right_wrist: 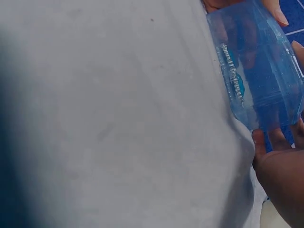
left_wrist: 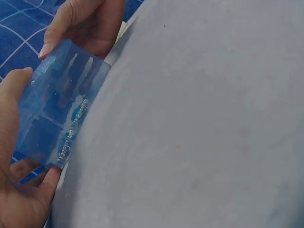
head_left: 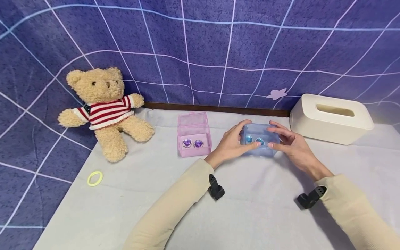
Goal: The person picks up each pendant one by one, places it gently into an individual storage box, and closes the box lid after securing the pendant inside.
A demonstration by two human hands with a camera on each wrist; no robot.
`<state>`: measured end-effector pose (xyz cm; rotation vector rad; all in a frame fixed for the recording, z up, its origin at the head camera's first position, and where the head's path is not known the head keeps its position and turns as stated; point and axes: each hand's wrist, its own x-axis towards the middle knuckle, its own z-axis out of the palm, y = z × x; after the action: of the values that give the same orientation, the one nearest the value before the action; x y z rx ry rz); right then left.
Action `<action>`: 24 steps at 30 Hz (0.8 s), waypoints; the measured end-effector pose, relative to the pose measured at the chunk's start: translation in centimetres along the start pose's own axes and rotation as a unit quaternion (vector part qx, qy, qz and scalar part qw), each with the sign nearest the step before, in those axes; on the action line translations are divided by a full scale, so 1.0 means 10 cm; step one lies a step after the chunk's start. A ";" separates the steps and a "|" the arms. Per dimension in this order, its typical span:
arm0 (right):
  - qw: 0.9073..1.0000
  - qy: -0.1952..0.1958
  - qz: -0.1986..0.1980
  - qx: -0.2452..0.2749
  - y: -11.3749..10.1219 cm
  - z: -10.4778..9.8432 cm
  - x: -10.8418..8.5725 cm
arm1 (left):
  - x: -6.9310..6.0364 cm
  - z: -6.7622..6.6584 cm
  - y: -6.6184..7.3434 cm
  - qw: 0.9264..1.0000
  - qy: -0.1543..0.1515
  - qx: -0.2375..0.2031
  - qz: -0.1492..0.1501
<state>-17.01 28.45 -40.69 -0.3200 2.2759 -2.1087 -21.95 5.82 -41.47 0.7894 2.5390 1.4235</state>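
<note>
A translucent blue plastic box (head_left: 259,129) stands on the cloth, its lid seemingly down. Two blue heart-shaped gems (head_left: 260,141) with beaded silver edges lie inside. My left hand (head_left: 230,141) grips the box's left side, thumb at the front and fingers toward the back. On the opposite side my right hand (head_left: 292,143) holds the box the same way. Both wrist views show the box (left_wrist: 52,90) between the two hands. To the left, a pink box (head_left: 195,152) has its lid tipped back, with two purple heart-shaped gems (head_left: 198,143) in it.
A teddy bear (head_left: 107,114) in a striped sweater sits at the back left, with a yellow ring (head_left: 95,178) in front of it. At the back right stands a white tissue box (head_left: 325,125). A blue gridded curtain (head_left: 206,45) hangs behind the table.
</note>
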 end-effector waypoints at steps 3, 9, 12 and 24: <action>1.000 0.000 0.001 -0.010 0.00 0.00 0.01 | -0.04 0.02 0.08 1.000 0.020 0.008 -0.003; 0.997 0.031 -0.015 -0.071 -0.09 -0.01 -0.01 | -0.26 -0.05 0.34 0.996 0.075 0.032 0.026; 0.984 0.103 -0.073 -0.125 -0.19 0.10 0.01 | -0.42 -0.25 0.44 0.995 0.087 0.034 0.030; 0.987 0.121 -0.103 -0.037 -0.72 1.09 0.30 | -1.03 -1.15 -0.12 0.981 0.183 0.041 -0.045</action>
<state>-17.23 16.75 -34.11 -0.3322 2.5622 -2.2767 -17.64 -8.51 -37.66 0.4462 2.8739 1.5677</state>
